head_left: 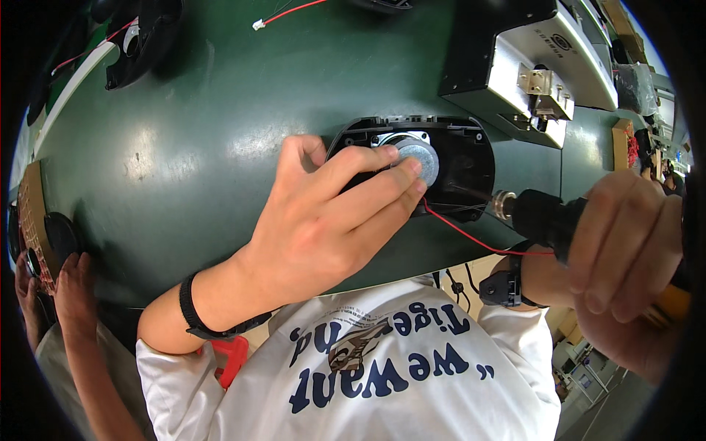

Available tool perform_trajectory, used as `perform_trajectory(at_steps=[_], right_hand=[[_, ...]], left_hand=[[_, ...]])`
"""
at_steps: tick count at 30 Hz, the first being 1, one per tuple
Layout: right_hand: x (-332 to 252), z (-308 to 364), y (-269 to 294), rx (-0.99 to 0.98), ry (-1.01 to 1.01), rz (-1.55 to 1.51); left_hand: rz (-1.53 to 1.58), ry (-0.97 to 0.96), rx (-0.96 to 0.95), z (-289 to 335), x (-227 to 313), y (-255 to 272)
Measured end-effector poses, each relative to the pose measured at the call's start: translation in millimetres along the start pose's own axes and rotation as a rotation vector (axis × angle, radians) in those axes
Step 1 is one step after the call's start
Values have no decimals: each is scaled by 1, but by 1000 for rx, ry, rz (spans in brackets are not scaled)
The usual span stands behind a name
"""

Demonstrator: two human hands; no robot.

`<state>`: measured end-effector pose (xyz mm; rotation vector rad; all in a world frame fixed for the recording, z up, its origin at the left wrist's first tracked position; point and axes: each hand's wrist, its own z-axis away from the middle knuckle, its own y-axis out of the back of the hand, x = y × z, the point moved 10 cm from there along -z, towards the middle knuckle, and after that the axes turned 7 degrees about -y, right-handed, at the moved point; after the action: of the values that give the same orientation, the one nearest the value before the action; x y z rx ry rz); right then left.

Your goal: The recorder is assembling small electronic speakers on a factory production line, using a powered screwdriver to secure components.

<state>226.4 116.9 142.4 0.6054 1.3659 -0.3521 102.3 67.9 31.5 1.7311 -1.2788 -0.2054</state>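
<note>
A round speaker point(423, 158) with a grey metal back sits in a black plastic housing point(467, 165) on the green table. My left hand point(323, 213) presses its fingertips on the speaker's back, and the thumb is by the housing's left edge. My right hand point(625, 242) is wrapped round a black electric screwdriver point(540, 219), whose tip points left toward the housing's lower right. Whether the tip touches a screw I cannot tell. From beneath the speaker a red wire point(467, 234) runs right, toward my right hand.
A black and silver box-shaped machine point(515, 70) stands at the back right, close behind the housing. At the far left, another person's hand point(76, 287) is near a cardboard box point(33, 202). Black shell parts point(151, 44) and a red lead with a white connector point(259, 24) lie farther back.
</note>
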Motion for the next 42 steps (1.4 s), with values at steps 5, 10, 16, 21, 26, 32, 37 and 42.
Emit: perform_trajectory(at_steps=[5, 10, 16, 21, 26, 32, 37, 42], right_hand=[[6, -7, -12, 64, -97, 10], [13, -7, -13, 61, -88, -48], [26, -3, -2, 54, -75, -119], [30, -6, -10, 53, -65, -173], [34, -5, -7, 46, -56, -212], [35, -5, -7, 87, -73, -217], [28, -2, -11, 246, 190, -317], [22, 3, -13, 393, 298, -382]], left_hand=[[19, 19, -8, 0, 0, 2], [91, 30, 22, 1, -2, 2], [97, 30, 25, -7, -2, -5], [100, 19, 30, 0, -1, 1], [95, 8, 38, -2, -1, -1], [99, 2, 41, 0, -4, -3], [117, 23, 27, -3, -6, -2], [102, 24, 9, -3, -5, -2]])
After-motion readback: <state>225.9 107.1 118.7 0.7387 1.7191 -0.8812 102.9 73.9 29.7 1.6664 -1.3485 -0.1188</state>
